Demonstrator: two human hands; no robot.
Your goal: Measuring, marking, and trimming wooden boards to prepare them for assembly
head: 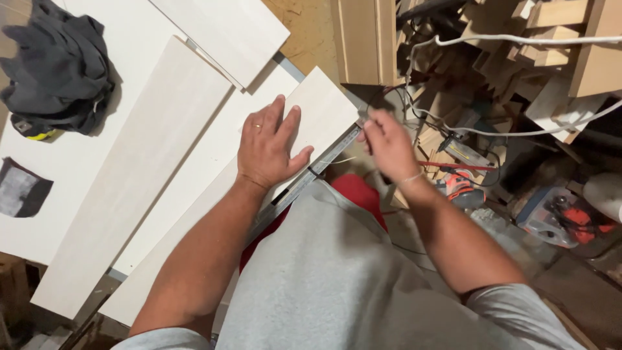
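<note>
My left hand (267,144) lies flat with spread fingers on a pale wooden board (220,194), pressing near its right edge. A metal ruler (304,180) runs along that edge, under the thumb side of the hand. My right hand (387,144) is at the ruler's far end near the board's corner, fingers pinched together around something thin and dark; it is blurred, so what it pinches is unclear. A ring shows on my left hand.
Other pale boards (129,175) lie side by side to the left, and one (227,32) lies at the top. A dark cloth bundle (58,65) rests top left. Scrap wood (531,45), white cables (518,40) and orange power tools (460,185) crowd the right.
</note>
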